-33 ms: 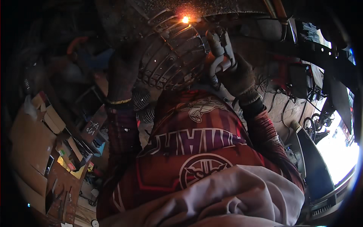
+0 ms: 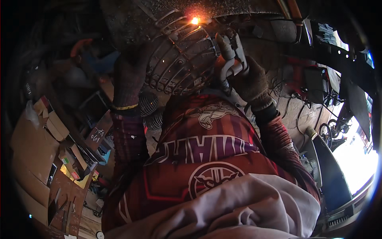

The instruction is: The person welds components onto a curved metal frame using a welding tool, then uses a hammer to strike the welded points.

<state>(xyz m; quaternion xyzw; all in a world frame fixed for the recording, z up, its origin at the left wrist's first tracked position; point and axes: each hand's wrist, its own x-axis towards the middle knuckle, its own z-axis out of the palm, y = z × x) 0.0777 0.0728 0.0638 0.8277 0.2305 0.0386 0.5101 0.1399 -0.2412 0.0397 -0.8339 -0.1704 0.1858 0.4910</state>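
A domed cage of bent metal rods (image 2: 181, 61) stands in front of me, its upper end against a dark, rough metal surface (image 2: 234, 7). A bright orange glow (image 2: 195, 20) burns where the two meet. My gloved right hand (image 2: 254, 81) is closed round a welding electrode holder (image 2: 227, 49), just right of the cage. The holder's jaws point up towards the glow; I cannot make out a rod in them. My gloved left hand (image 2: 129, 77) is raised at the left side of the cage. Its fingers vanish in shadow, so I cannot see whether they grip the rods.
Coiled metal springs or rings (image 2: 149, 104) lie below the cage. Opened cardboard boxes (image 2: 36, 147) and a brown metal sheet (image 2: 65, 205) are at the left. Cables (image 2: 300, 115) trail over the floor at the right, near a bicycle wheel (image 2: 325, 134) and a dark panel (image 2: 332, 171).
The surroundings look slightly brighter. Both hands, the electrode holder and the cage stay almost exactly where they were, and the glow persists.
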